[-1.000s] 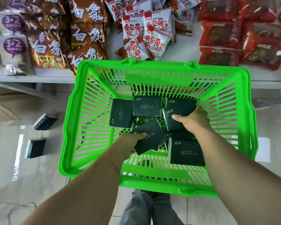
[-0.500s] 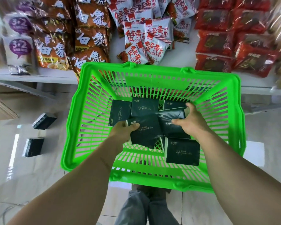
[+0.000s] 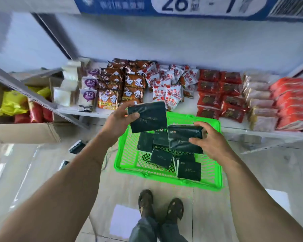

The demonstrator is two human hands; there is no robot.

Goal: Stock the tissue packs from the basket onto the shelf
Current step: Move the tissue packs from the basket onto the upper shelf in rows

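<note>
We had lifted two tissue packs clear of the basket (image 3: 126, 165): left hand (image 3: 118, 124) pinching one tissue pack (image 3: 148, 117), right hand (image 3: 211, 142) gripping another (image 3: 182, 135). Next, we judged, carry both beyond our fingers to the shelf (image 3: 185, 109).

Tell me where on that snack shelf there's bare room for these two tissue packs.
A bare white strip runs along the shelf front, between the white-and-red snack bags and the dark red packets, just above the green basket. Everywhere else left and right is crowded. The left hand and right hand each hold a pack.
</note>
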